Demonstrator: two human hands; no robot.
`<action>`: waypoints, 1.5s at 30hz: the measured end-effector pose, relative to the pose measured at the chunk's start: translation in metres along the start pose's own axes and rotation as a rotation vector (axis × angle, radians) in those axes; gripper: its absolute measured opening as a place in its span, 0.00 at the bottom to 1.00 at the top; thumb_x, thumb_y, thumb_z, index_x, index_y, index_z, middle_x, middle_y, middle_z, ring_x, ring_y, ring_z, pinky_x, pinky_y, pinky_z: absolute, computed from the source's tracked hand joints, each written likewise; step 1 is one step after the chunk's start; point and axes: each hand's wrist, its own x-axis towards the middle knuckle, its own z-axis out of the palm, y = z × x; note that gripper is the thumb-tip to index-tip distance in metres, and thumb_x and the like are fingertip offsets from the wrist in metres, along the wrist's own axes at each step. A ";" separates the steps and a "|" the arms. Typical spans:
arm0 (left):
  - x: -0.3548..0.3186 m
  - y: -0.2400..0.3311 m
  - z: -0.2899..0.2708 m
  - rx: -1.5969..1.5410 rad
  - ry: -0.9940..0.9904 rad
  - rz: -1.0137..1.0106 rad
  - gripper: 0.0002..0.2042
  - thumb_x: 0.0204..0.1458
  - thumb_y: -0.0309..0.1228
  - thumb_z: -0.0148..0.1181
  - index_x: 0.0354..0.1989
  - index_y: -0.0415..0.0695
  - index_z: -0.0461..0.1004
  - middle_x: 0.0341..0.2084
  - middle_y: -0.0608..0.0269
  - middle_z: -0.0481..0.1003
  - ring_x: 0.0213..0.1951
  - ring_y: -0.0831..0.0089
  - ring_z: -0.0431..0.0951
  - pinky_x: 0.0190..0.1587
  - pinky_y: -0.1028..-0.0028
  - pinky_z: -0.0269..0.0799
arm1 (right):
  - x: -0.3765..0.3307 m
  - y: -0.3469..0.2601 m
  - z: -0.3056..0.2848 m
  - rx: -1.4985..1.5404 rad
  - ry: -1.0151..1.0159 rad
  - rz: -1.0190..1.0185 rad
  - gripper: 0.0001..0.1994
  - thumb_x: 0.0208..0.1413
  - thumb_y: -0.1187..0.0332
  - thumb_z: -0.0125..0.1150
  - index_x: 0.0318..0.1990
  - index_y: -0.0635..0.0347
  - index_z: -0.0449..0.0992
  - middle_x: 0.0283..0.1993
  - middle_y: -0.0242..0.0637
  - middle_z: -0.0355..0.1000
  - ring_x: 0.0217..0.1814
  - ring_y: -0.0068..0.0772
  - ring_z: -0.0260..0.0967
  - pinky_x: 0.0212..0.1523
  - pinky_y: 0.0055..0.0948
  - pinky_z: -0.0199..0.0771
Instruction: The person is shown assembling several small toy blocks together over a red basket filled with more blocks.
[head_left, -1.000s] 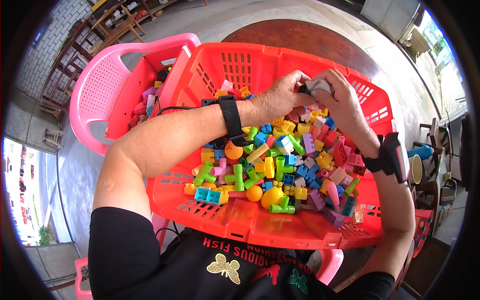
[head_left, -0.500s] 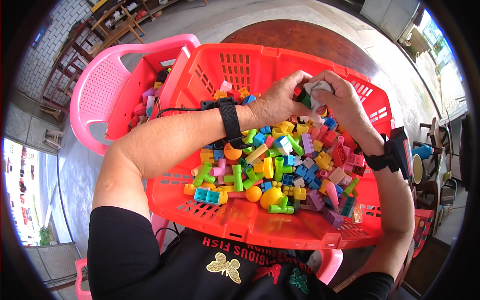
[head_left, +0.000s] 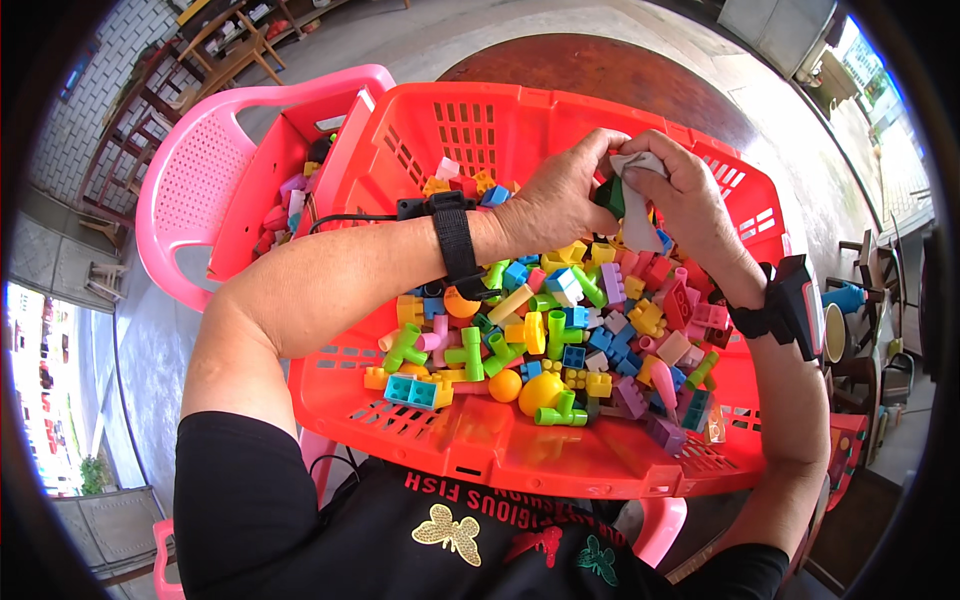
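A dark green toy block (head_left: 611, 196) is gripped by the fingers of my left hand (head_left: 565, 195), over the far right part of a red plastic basket (head_left: 470, 440). My right hand (head_left: 690, 195), closed, pinches a whitish cloth (head_left: 637, 205) against the block, and one end of the cloth hangs down. Below both hands lies a heap of colourful toy blocks (head_left: 570, 340), with green tube pieces (head_left: 472, 353) and yellow-orange balls (head_left: 541, 394) among them. My fingers hide part of the green block.
At the left, a pink plastic chair (head_left: 205, 165) carries a red box (head_left: 240, 215) with more blocks in it. Beyond the basket stands a round brown table (head_left: 600, 75). A dark cable (head_left: 350, 218) runs from my left wrist strap.
The cloth was bunched between my fingers; now it hangs lower and looks more spread out. Both hands stay close together in nearly the same place, with the green block still held.
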 end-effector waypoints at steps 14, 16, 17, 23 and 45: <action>0.002 -0.006 -0.008 -0.232 -0.070 -0.317 0.22 0.44 0.19 0.59 0.48 0.38 0.59 0.34 0.57 0.71 0.35 0.72 0.76 0.33 0.74 0.75 | -0.006 -0.006 0.014 -0.178 -0.082 -0.183 0.09 0.47 0.79 0.55 0.38 0.60 0.71 0.36 0.45 0.68 0.39 0.48 0.71 0.38 0.36 0.72; 0.001 0.003 -0.007 -0.193 -0.090 -0.364 0.20 0.46 0.19 0.58 0.48 0.39 0.61 0.37 0.58 0.70 0.38 0.73 0.76 0.35 0.75 0.75 | -0.004 -0.004 0.012 -0.160 -0.085 -0.156 0.09 0.48 0.79 0.55 0.38 0.60 0.71 0.36 0.45 0.68 0.39 0.47 0.71 0.38 0.36 0.73; 0.002 0.005 -0.006 -0.152 -0.100 -0.311 0.19 0.48 0.20 0.57 0.48 0.39 0.61 0.37 0.58 0.70 0.36 0.73 0.76 0.34 0.76 0.75 | -0.003 -0.005 0.010 -0.162 -0.074 -0.167 0.08 0.49 0.79 0.54 0.38 0.61 0.70 0.36 0.45 0.69 0.39 0.47 0.71 0.38 0.36 0.73; 0.003 0.000 -0.003 -0.031 -0.048 -0.196 0.20 0.52 0.24 0.56 0.52 0.37 0.59 0.38 0.59 0.71 0.34 0.75 0.76 0.34 0.78 0.74 | -0.001 0.007 0.002 0.094 -0.059 0.106 0.07 0.54 0.77 0.53 0.41 0.63 0.70 0.33 0.37 0.74 0.36 0.23 0.72 0.36 0.23 0.72; 0.004 -0.014 0.000 0.010 0.074 0.038 0.25 0.41 0.18 0.62 0.49 0.38 0.61 0.37 0.56 0.72 0.40 0.70 0.75 0.41 0.72 0.74 | 0.000 0.005 0.001 0.212 -0.073 0.156 0.08 0.57 0.74 0.52 0.44 0.65 0.70 0.33 0.34 0.72 0.33 0.22 0.70 0.33 0.21 0.72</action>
